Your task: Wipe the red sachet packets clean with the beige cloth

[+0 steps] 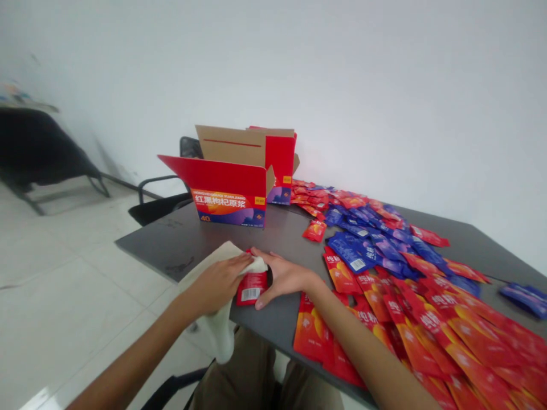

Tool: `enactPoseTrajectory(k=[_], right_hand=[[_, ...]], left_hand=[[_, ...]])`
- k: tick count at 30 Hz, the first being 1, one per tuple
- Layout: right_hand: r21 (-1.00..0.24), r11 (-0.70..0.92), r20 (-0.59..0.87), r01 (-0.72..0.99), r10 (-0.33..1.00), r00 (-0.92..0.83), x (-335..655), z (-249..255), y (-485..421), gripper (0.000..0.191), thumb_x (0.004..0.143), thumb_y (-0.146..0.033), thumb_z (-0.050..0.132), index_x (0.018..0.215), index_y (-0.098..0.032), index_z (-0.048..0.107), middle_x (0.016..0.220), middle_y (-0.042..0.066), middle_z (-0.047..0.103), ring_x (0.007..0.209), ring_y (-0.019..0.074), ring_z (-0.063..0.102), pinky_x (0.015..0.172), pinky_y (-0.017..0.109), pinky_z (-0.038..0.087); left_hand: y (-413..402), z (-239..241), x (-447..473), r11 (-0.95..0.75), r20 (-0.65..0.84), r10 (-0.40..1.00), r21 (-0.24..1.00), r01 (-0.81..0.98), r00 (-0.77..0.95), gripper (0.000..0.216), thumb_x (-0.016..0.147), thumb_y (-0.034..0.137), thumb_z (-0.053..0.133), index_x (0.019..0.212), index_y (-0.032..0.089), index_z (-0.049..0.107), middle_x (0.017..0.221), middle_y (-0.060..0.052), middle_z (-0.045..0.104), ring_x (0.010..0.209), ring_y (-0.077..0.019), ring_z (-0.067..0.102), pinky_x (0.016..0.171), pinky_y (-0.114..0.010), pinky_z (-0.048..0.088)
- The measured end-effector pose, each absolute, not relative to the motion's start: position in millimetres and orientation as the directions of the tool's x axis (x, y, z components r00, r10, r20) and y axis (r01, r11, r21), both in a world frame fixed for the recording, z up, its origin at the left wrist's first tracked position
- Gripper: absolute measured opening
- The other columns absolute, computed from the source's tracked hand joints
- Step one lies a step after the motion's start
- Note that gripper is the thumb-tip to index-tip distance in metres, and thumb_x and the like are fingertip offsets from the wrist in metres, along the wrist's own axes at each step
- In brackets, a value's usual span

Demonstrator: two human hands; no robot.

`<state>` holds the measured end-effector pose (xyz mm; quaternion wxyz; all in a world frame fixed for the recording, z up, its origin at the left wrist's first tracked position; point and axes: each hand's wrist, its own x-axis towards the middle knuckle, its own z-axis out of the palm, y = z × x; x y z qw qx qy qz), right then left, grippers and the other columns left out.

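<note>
A cream cloth (220, 336) is under my left hand (224, 279), which presses it onto a small red pouch (251, 291) lying on the table near its front edge. Part of the cloth hangs down over that edge. My right hand (284, 273) curves around the right side of the same pouch, thumb at the lower corner and fingers at the top, holding it. The pouch's white barcode label shows between the hands; its upper part is covered by cloth and fingers. To the right, under my right forearm, spread many red-orange pouches (453, 336).
An open red carton (228, 193) stands on the dark grey table (286, 233), with another open carton (280, 159) behind it. Blue pouches (356, 253) lie heaped with red ones at the back right. A black chair (160, 205) is beyond the table; another chair (43, 151) stands far left.
</note>
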<state>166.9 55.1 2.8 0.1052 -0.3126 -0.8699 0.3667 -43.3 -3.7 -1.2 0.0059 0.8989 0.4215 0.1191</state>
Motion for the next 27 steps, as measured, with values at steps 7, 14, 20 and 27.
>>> enactPoseTrajectory(k=[7, 14, 20, 27], right_hand=[[-0.7, 0.536, -0.041, 0.472, 0.629, -0.776, 166.1, 2.7, 54.5, 0.133, 0.046, -0.055, 0.083, 0.15, -0.017, 0.009, 0.157, 0.015, 0.015, 0.146, 0.0264, 0.014, 0.119, 0.043, 0.001], [-0.689, 0.536, -0.061, 0.487, 0.627, -0.776, 165.3, 6.5, 52.8, 0.132, 0.048, -0.059, 0.081, 0.15, -0.016, 0.008, 0.157, 0.015, 0.015, 0.146, 0.0264, 0.014, 0.12, 0.042, 0.001], [-0.684, 0.548, -0.051, 0.482, 0.623, -0.78, 165.4, 5.0, 53.5, 0.13, 0.049, -0.058, 0.081, 0.15, -0.017, 0.009, 0.157, 0.014, 0.015, 0.146, 0.0262, 0.014, 0.119, 0.043, 0.0], [-0.678, 0.545, -0.061, 0.494, 0.628, -0.776, 164.6, 4.8, 53.7, 0.134, 0.048, -0.056, 0.082, 0.15, -0.012, 0.007, 0.157, 0.017, 0.013, 0.146, 0.0267, 0.015, 0.119, 0.043, 0.003]], left_hand=[[-14.4, -2.9, -39.6, -0.741, 0.206, 0.667, 0.079, 0.667, 0.716, 0.054, 0.083, 0.007, 0.039, 0.137, 0.011, 0.043, 0.144, -0.014, 0.045, 0.135, -0.0215, 0.039, 0.112, -0.038, 0.034], [-8.1, -5.4, -41.3, -0.704, 0.222, 0.704, 0.093, 0.704, 0.675, 0.053, 0.084, 0.009, 0.039, 0.137, 0.011, 0.042, 0.142, -0.014, 0.047, 0.133, -0.0221, 0.041, 0.111, -0.039, 0.036], [-7.7, -4.4, -42.9, -0.687, 0.213, 0.724, 0.132, 0.714, 0.656, 0.053, 0.085, 0.009, 0.039, 0.138, 0.01, 0.042, 0.143, -0.014, 0.046, 0.133, -0.0221, 0.041, 0.111, -0.038, 0.035], [-15.8, -9.2, -37.9, -0.759, 0.232, 0.642, 0.054, 0.649, 0.731, 0.055, 0.083, 0.007, 0.04, 0.138, 0.01, 0.041, 0.144, -0.014, 0.044, 0.136, -0.0214, 0.037, 0.113, -0.037, 0.033]])
